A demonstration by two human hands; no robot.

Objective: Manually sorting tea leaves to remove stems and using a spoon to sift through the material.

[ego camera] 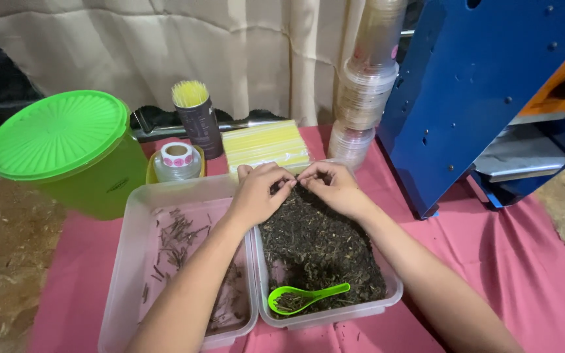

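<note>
Both my hands meet over the far end of a clear plastic tub [390, 287] filled with dark dried leaves [322, 242]. My left hand [259, 193] pinches something small from the leaves, fingertips together. Facing it, fingertips almost touching, my right hand [335, 186] also pinches at the leaves. A green plastic scoop [305, 297] lies in the near end of that tub with some leaves in its bowl. To the left, a second clear tub [125, 261] holds scattered brown stems [178, 238]; my left forearm crosses over it.
A green lidded bucket [67, 147] stands at far left. Behind the tubs are a roll of round stickers [176, 160], a dark cup of yellow sticks [197, 117], a pack of yellow straws [266, 144] and stacked clear cups [364, 91]. A blue machine [479, 91] stands right, on pink cloth [511, 255].
</note>
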